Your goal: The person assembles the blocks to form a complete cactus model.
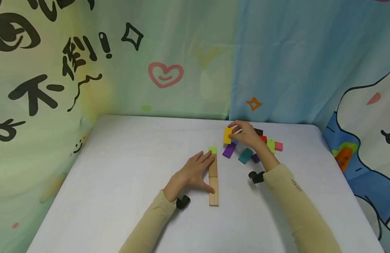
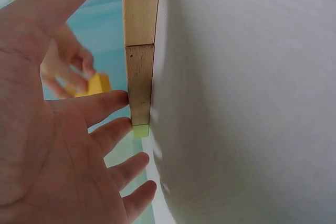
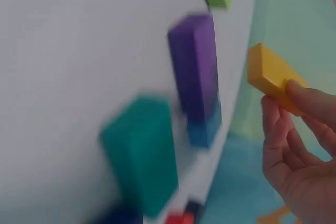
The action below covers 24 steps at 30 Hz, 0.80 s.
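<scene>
My right hand (image 1: 245, 135) pinches a yellow block (image 1: 227, 135) between thumb and fingers, held above the table at the back. In the right wrist view the yellow block (image 3: 275, 77) is clear of the tabletop. My left hand (image 1: 194, 171) lies spread along a row made of two plain wooden blocks (image 1: 213, 195) and a lime green block (image 1: 212, 150) at the far end. Its thumb and some fingertips touch or nearly touch the wooden blocks (image 2: 140, 82); the fingers are fairly straight. The three blocks lie end to end.
Loose blocks lie around and under the right hand: purple (image 1: 229, 150), teal (image 1: 245, 155), dark purple (image 1: 255, 158), lime green (image 1: 270, 145), pink (image 1: 278, 146), red (image 1: 263, 138), black (image 1: 259, 131). A blue block (image 3: 205, 127) sits behind the purple one. Curtains hang behind the white table (image 1: 134, 158).
</scene>
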Motion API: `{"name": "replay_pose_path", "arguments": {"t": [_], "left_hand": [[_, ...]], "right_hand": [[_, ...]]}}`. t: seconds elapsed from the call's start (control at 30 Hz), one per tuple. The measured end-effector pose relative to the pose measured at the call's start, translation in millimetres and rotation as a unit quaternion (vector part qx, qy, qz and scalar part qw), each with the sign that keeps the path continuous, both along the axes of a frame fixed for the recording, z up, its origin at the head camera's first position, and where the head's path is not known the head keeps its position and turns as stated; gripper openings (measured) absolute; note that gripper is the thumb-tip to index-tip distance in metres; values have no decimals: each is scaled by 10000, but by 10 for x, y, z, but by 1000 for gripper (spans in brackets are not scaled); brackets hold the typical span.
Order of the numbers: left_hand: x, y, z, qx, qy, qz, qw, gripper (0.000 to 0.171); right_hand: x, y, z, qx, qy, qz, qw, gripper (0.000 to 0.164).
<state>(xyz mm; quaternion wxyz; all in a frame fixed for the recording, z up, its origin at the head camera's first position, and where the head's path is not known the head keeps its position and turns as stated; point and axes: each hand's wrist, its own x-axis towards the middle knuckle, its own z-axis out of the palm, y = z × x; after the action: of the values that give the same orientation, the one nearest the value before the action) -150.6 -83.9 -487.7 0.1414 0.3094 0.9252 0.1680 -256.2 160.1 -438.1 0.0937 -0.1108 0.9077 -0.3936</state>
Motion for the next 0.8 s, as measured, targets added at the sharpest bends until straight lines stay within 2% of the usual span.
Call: {"name": "replay_pose_path", "arguments": {"t": [0.13,0.3,0.5,0.63,0.8], "left_hand": [[1,-17,6,-27,-7,13,10000,122],[11,-25,19,-44,-1,18,10000,121],[-5,-40,15,7,65,-61,10000,121],[14,-21,-5,-89,94,-57,9999,122],[21,-19,13,-261,113,-27,9996,122]], "right_hand": [[-72,-285,-94,-216,-133,51,9997,34],[-113,-478,-223,-188,-333,37,9993,35],[-161,-570,-301,133,-608,231,9978,36],[-142,-590,-333,381,-465,486,9970,35],[-158,-626,-328,470,-484,542,9962,34]]}}
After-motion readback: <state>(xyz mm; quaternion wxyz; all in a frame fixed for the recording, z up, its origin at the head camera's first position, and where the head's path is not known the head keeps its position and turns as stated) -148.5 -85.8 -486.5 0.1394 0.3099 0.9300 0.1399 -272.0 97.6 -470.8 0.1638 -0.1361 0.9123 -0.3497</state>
